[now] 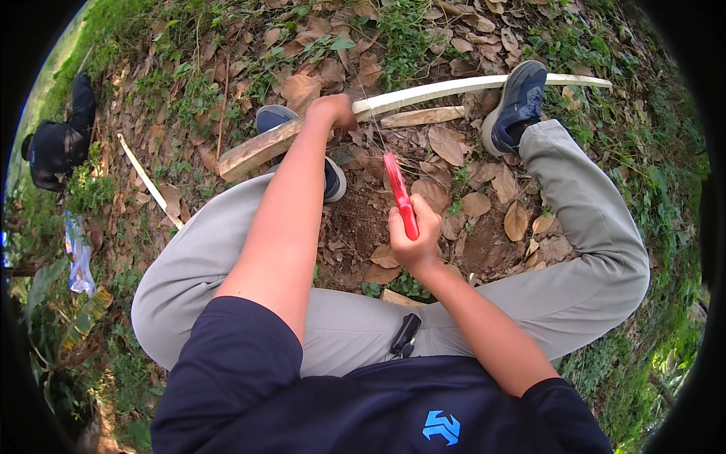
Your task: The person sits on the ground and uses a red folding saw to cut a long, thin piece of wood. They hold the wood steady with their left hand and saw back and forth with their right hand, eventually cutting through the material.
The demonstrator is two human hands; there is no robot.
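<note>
A long pale strip of wood (431,92) curves across in front of me, with a thicker, browner end (253,153) at the left lying over my left shoe. My left hand (333,113) is closed on this wood. In my right hand (417,236) is a red-handled saw (398,193), the fingers wrapped round its grip. Its thin blade, seen nearly edge-on, crosses the wood just right of my left hand. My right shoe (520,106) covers part of the strip farther right. The left fingertips are partly hidden.
A short split piece of wood (423,116) lies just below the strip. Another narrow pale stick (148,178) is on the ground at left, near a clear plastic bag (79,253). Farther left is a person in dark clothes (60,144). Dry leaves (516,219) cover the soil.
</note>
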